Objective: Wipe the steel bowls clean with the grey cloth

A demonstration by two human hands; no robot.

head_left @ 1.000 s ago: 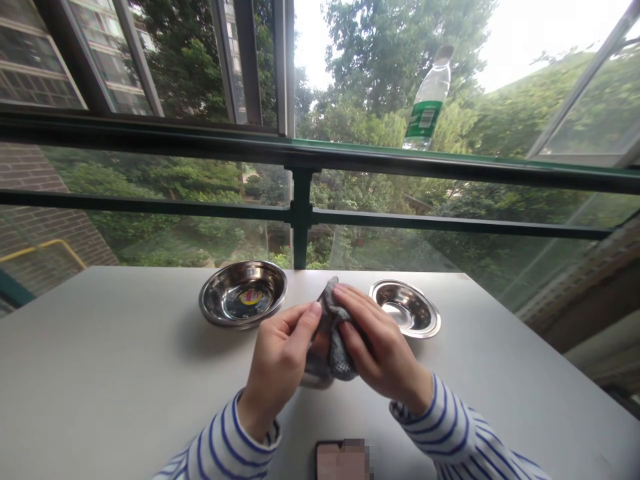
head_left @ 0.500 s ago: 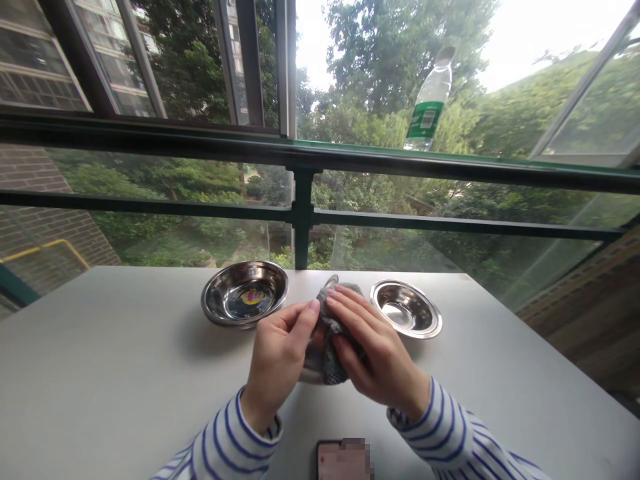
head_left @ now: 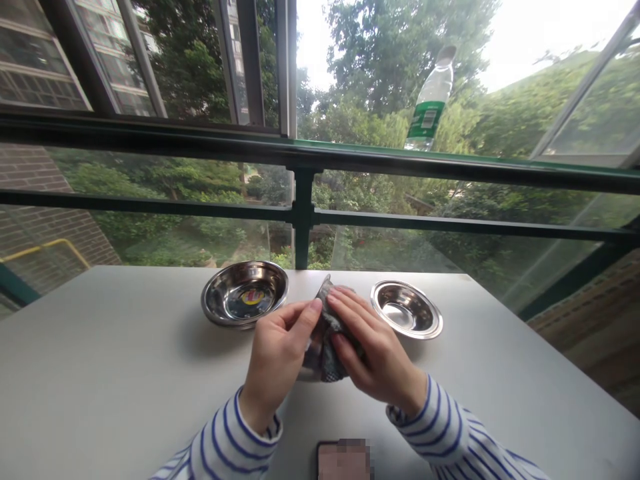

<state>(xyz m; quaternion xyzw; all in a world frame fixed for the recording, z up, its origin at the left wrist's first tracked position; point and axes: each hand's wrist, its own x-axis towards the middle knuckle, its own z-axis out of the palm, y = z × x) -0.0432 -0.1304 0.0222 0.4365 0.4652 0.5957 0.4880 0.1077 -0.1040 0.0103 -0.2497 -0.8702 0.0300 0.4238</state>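
Between my hands, above the white table (head_left: pixel 125 400), is a shiny metal bowl (head_left: pixel 313 357), tilted and mostly hidden. My left hand (head_left: pixel 280 350) grips its edge, thumb on top. A grey patterned cloth (head_left: pixel 333 360) lies against the bowl, bunched under my right hand (head_left: pixel 373 340), whose fingers are wrapped over it and press it to the metal. Behind my left hand stand nested-looking steel bowls (head_left: pixel 210 310) with a yellow and red sticker inside the upper one. A smaller steel bowl (head_left: pixel 433 323) with a wide rim sits just beyond my right hand.
A phone (head_left: pixel 343 460) lies at the table's near edge, partly blurred out. Past the far edge runs a dark green railing (head_left: pixel 350 157) with glass panels. A clear plastic bottle (head_left: pixel 427 113) with a green label stands on the railing ledge.
My right hand and the cloth have shifted slightly left and up over the bowl's surface, the cloth bunching differently. My left hand keeps its grip; the other bowls stay put.
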